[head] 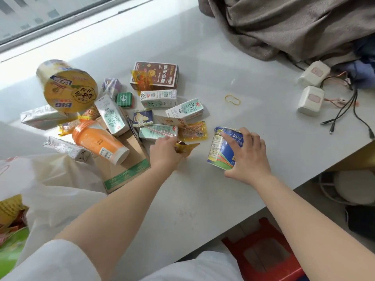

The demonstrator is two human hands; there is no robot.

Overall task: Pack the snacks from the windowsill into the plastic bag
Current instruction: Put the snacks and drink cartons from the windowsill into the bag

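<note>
Snacks lie in a heap on the white windowsill (203,63): a big yellow noodle bowl (70,89), a brown biscuit box (155,76), several milk cartons (158,98), an orange cup (99,141) lying on flattened cardboard (123,169). My left hand (165,152) pinches a small yellow-brown wrapper (185,148). My right hand (246,156) grips a blue noodle cup (222,148) standing on the sill. The white plastic bag (50,189) lies open at the left with a few packets (10,216) inside.
A grey-brown blanket (294,23) covers the far right corner. Two white chargers (310,100) with black cables (345,114) and a yellow rubber band (232,99) lie to the right. A red stool (263,252) and a white fan (353,187) stand below the sill's edge.
</note>
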